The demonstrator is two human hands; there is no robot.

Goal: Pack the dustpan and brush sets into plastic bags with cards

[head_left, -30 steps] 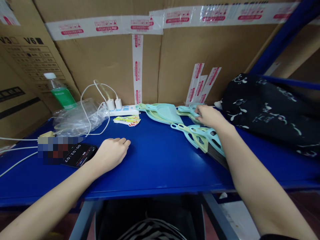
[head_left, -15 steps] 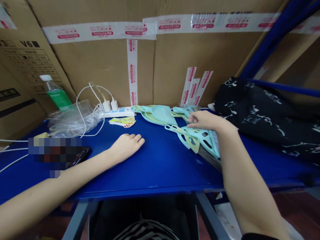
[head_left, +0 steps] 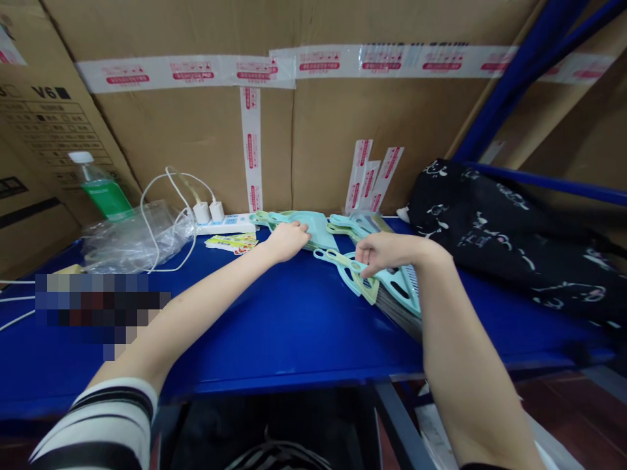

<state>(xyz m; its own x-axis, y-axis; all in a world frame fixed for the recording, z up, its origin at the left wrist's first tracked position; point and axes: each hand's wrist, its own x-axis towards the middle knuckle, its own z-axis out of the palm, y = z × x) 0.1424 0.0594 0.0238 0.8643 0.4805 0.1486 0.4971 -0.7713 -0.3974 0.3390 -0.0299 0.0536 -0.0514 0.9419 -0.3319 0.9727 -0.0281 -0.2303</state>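
My left hand reaches over a stack of light-blue and pale-green dustpans at the back of the table. Its fingers are stretched out at the near side of the stack; whether they touch it I cannot tell. Bent at the wrist, my right hand hangs over a pile of light-blue and pale-green hand brushes with dark grey bristles. Thumb and fingers are apart, on either side of a brush handle. Behind it lie more light-blue and pale-green handled pieces, partly in clear wrap.
Cardboard boxes wall the back of the blue table. A power strip with two chargers, crumpled plastic and a green-labelled bottle stand left. Black patterned fabric lies right, under a blue post.
My left hand has moved from the bare tabletop forward and right to the dustpans. My right hand has come down and nearer, from the back pieces to the brush handles. The view has shifted slightly.
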